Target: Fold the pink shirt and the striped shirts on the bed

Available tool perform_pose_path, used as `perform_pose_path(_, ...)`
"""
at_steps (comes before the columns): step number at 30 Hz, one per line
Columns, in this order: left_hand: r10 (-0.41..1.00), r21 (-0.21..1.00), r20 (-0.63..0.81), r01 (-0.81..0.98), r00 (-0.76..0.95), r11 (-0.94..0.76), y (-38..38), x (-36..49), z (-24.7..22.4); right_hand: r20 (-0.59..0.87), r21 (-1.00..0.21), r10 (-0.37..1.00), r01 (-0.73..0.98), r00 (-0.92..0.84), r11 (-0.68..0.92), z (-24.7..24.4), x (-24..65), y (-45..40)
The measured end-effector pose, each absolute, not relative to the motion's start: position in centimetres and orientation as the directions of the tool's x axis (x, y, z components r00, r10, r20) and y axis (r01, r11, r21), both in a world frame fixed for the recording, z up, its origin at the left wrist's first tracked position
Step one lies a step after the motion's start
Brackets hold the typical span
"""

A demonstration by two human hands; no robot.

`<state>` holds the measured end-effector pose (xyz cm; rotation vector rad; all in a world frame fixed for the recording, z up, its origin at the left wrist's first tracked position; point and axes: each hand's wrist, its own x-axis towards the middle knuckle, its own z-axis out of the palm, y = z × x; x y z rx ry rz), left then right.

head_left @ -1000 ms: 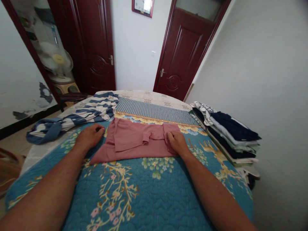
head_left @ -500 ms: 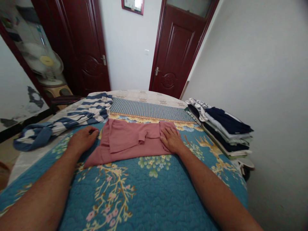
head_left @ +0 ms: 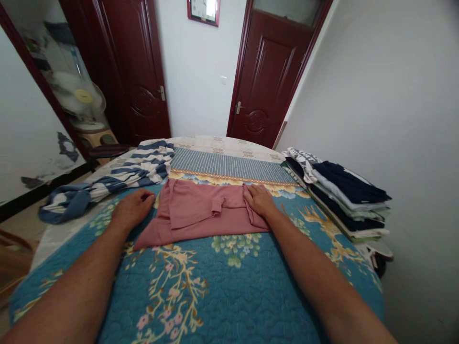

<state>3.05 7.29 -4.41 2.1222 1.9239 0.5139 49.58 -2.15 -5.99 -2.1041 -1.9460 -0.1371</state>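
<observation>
A pink garment [head_left: 197, 205] lies folded across the teal floral quilt [head_left: 244, 296], with a pointed corner at its lower left and a folded-over flap at its right end. Just off its left edge, my left hand [head_left: 134, 209] rests loosely curled, with nothing visible in its fingers. My right hand [head_left: 262, 200] is on the right end of the garment, its fingers bent together at the edge of the flap; the fingertips and thumb are partly hidden.
A blue and white striped garment [head_left: 147, 165] lies crumpled at the far left. Folded clothes are stacked [head_left: 351, 191] on the right near the wall. Behind the bed are two dark red doors [head_left: 267, 71], and a fan [head_left: 83, 96] stands at the back left.
My right hand has gone from lying flat with spread fingers to bent fingers drawn together at the flap's edge. The view has shifted slightly left; my left hand stays beside the pink garment.
</observation>
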Motion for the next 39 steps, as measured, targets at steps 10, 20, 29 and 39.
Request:
perform_pose_path(10,0.992,0.406,0.110,0.908,0.066,-0.106,7.4,3.0,-4.7,0.344,-0.161,0.930,0.984,0.131,-0.079,-5.8,48.4,-3.1)
perform_pose_path(20,0.991,0.419,0.116,0.901,0.070,-0.113,7.5,3.0,-4.8,0.266,-0.052,0.964,0.999,0.001,0.013,-6.5,47.4,-7.7)
perform_pose_path(29,0.990,0.406,0.118,0.906,0.079,-0.121,7.8,2.9,-5.0,0.189,-0.068,0.980,0.994,-0.066,0.080,-6.7,46.2,-14.0)
perform_pose_path(39,0.993,0.330,0.062,0.937,0.099,-0.114,8.1,3.0,-4.3,0.278,-0.190,0.960,0.979,-0.016,0.071,-7.1,46.5,-16.9)
